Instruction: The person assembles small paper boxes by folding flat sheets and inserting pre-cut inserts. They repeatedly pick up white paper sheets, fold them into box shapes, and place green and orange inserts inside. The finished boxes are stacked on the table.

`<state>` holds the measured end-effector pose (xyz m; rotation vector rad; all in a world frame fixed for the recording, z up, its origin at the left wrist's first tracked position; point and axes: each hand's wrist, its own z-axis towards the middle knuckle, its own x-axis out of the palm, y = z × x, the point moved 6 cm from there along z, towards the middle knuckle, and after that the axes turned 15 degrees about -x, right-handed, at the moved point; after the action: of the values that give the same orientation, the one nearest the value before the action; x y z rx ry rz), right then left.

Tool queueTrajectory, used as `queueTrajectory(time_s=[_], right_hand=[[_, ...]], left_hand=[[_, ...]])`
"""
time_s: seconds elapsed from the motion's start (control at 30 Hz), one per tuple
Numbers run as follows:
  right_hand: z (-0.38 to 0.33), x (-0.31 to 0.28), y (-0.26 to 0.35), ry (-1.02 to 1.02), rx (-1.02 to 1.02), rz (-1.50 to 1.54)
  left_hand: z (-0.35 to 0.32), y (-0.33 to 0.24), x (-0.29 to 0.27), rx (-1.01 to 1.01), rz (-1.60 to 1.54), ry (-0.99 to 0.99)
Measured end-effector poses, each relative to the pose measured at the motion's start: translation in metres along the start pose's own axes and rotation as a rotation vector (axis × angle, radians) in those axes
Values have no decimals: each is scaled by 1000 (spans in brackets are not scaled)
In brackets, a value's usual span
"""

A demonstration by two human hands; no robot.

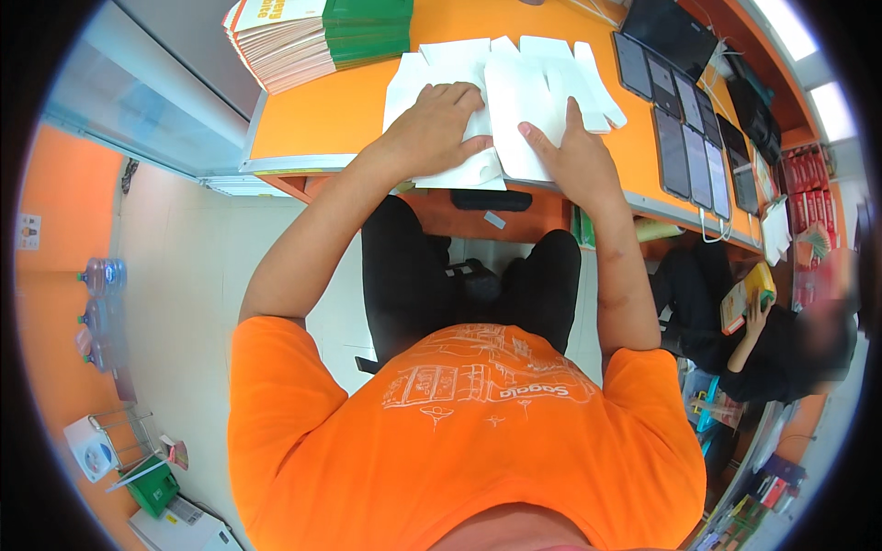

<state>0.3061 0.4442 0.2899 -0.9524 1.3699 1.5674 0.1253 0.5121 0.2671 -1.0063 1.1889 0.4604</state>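
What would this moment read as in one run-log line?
left hand: on white paper | right hand: on white paper | desk: stack far left, phones right

Large yellow lettering stood on the pale panel of the top piece in the green-and-white printed stack, at the far left of the table; part of it was cut off by the upper edge of the view. The orange shirt bore a short white word beside white line drawings of buildings across the chest. A small white sign hung on the orange wall at the left, its print too small to read. At the right, a co-worker held a yellow, red and white package, and red boxes showed pale markings, likewise too small to make out.
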Motion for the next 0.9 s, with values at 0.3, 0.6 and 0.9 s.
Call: queueTrajectory(time_s=[0.3,0.6,0.9], right_hand=[[-7,16,22,-80,36,-90],[4,-22,-59,-224,203,788],[31,-33,-86,-104,120,800]], left_hand=[[-8,6,8,136,92,-280],[-71,-9,-41,152,-46,-193],[-63,-15,-45,-59,2,65]])
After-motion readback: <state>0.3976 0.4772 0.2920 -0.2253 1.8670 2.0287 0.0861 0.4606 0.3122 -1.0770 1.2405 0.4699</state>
